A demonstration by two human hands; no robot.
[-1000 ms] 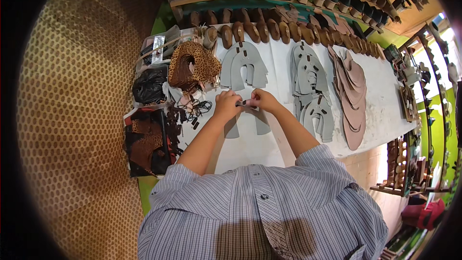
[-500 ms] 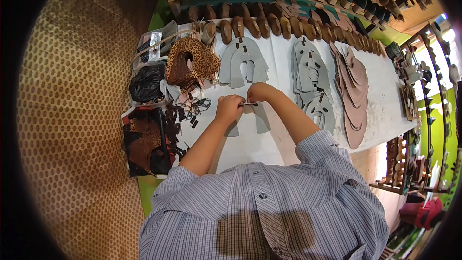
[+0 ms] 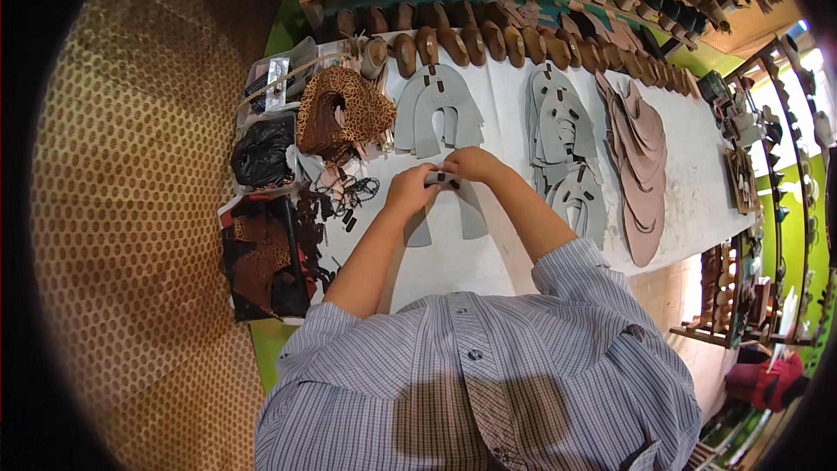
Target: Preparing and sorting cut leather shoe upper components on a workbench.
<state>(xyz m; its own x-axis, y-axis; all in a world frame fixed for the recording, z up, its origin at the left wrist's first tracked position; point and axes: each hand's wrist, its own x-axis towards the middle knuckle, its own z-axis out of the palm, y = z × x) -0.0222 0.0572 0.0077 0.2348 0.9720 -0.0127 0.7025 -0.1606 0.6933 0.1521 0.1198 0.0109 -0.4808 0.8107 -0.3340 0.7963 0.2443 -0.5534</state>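
Observation:
A grey horseshoe-shaped shoe upper piece [image 3: 472, 216] is held at its curved top between both hands, its two legs hanging down toward me over the white table. My left hand [image 3: 408, 192] pinches the left side of that top. On the right side of it, the fingers of my right hand [image 3: 473, 164] are closed near the left fingertips. The held edge looks folded or curled, and small dark tabs show on it. Just beyond my hands lie similar grey upper pieces [image 3: 422, 109], stacked, with dark tabs at their tops.
More grey uppers [image 3: 542, 126] and overlapping pinkish-tan pieces [image 3: 645, 183] lie to the right. Brown shoe lasts [image 3: 472, 44] line the far edge. At left are leopard-print material [image 3: 364, 113], a black plastic bag [image 3: 263, 153], dark tabs [image 3: 350, 222] and a box of scraps [image 3: 268, 244].
My hands have shifted slightly on the grey upper; the left fingers have moved a little left and up. The top edge is now turned so a dark tab shows between the hands.

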